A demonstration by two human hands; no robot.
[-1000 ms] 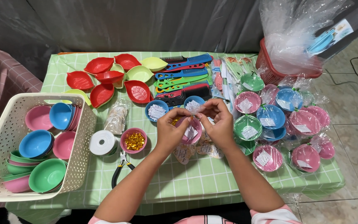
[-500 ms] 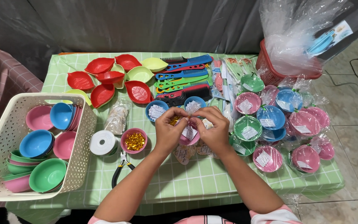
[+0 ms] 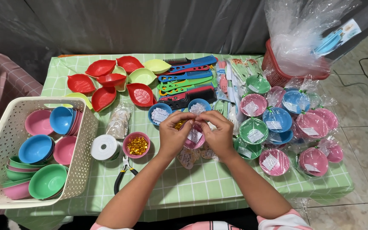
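Both my hands meet over the middle of the green checked table. My left hand and my right hand together hold a pink bowl wrapped in clear plastic with a white card inside. Their fingers pinch the gathered top of the wrap, where a gold twist tie shows. Just left of my hands stands a small pink bowl of gold ties. A white roll and black-handled pliers lie further left. Paper tags lie under my wrists.
A white basket of loose pink, blue and green bowls stands at the left. Red and yellow-green leaf dishes and coloured combs lie at the back. Several wrapped bowls crowd the right side. A red basket with plastic bags is far right.
My hands have shifted slightly lower and closer together over the wrapped bowl, fingers working at the top of the wrap. Everything else is where it was.
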